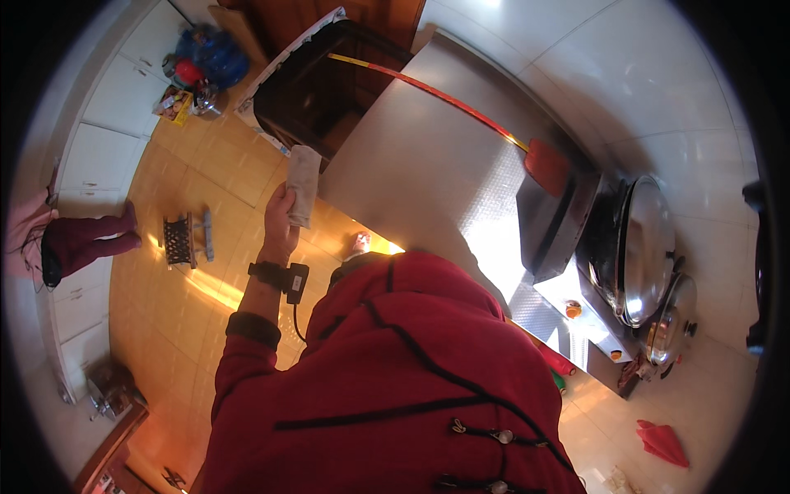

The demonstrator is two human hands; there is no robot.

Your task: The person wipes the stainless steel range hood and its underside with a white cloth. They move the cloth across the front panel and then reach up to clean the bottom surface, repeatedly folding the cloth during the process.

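Note:
A folded grey cloth [302,185] is in my left hand [281,216], gripped near its lower end and held out over the floor. The cloth's upper end comes close to the corner of the metal counter [401,142]. A black strap with a small cabled device [290,281] sits on my left wrist. My right hand is out of view. Across the counter lies a long red and yellow stick [444,96], its red flat head [546,167] resting by a dark metal panel [543,228].
A black-lined open bin [296,86] stands beyond the counter's left end. On the right are a large lidded pan [645,247] and orange knobs [573,309]. A small stool [179,241] stands on the floor, near another person's legs [92,241]. A blue water bottle [216,55] is far left.

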